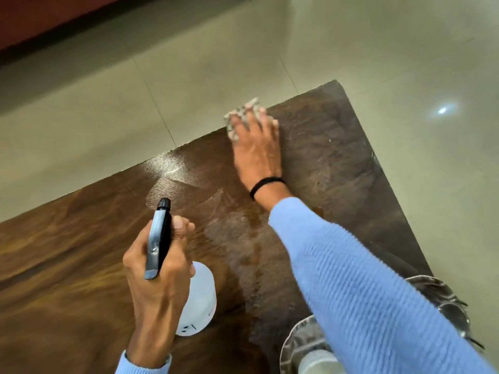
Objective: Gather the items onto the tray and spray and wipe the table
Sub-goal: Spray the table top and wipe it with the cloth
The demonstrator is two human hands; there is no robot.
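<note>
1. Blue knitted sleeve (364, 279) of the right arm is filling the lower right of the view, crossing above the silvery tray (442, 295) and hiding most of it.
2. The tray is sitting at the near right end of the dark wooden table (67, 252), with only parts of its rim showing on either side of the sleeve. A pale rounded object (316, 363) is lying on it at the bottom edge of the view, too blurred to name.
3. The left hand (156, 265) is gripping the spray bottle (199, 298) by the neck, fingers curling round it below the black spray head (159, 238). The nozzle is pointing away from the person. The white body of the bottle is showing beneath the hand, above the near part of the table; whether it is touching the wood cannot be told.
4. The right hand (256, 147) is reaching to the far edge of the table, near its far right corner. Its fingers are lying straight and spread, pressing flat on a pale speckled cloth (237, 114), which is peeking out past the fingertips and beside the thumb. A black wristband (266, 186) is circling the wrist.
5. Wet streaks (243, 238) are glistening on the wood between the two hands.
6. Beyond the table, a pale tiled floor (378, 49) is reflecting a small bright light.
</note>
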